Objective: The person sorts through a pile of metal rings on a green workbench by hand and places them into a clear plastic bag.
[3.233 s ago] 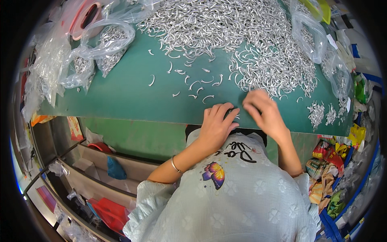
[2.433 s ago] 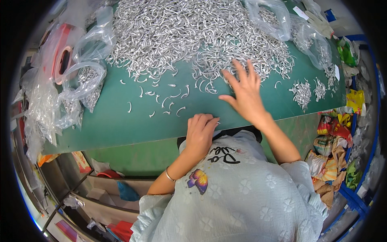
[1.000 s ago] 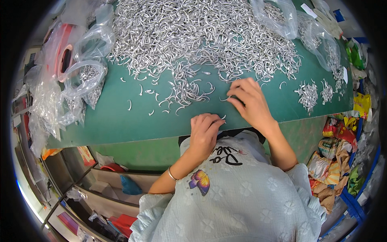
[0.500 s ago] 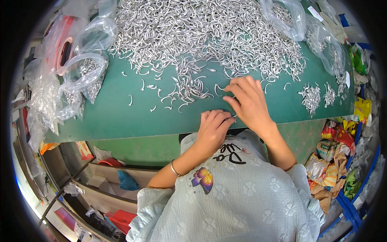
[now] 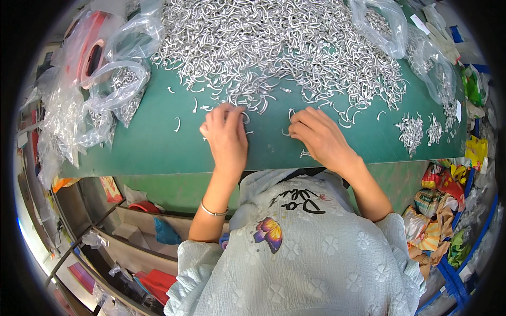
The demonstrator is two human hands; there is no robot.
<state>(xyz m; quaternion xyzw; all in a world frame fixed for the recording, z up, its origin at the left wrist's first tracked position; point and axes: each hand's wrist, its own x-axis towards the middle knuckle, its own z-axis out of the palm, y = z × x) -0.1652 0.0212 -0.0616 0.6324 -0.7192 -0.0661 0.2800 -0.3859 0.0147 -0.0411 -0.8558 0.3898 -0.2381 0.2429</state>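
A large heap of small, curved silver metal pieces (image 5: pixel 284 39) covers the far part of the green table (image 5: pixel 174 152). At the heap's near edge, my left hand (image 5: pixel 227 137) reaches down with bent fingers among scattered pieces; its fingertips are partly hidden, so what they hold cannot be made out. To its right, my right hand (image 5: pixel 322 138) hovers low over the table, its fingers pinched together. One thin curved metal piece (image 5: pixel 285 132) shows at those fingertips. Another small metal piece (image 5: pixel 305 154) lies on the table just below the right hand.
Clear plastic bags (image 5: pixel 129 95) with more pieces stand at the left, near a red-rimmed object (image 5: pixel 92 55). Another open bag (image 5: pixel 429 66) is at the right, beside small separate piles (image 5: pixel 410 131). Shelving (image 5: pixel 142 221) stands below left; colourful packages (image 5: pixel 421 226) lie lower right.
My left hand has moved from the table's near edge forward and left to the heap's edge. My right hand's fingers, apart before, have come together. A small piece now lies where the left fingertips were.
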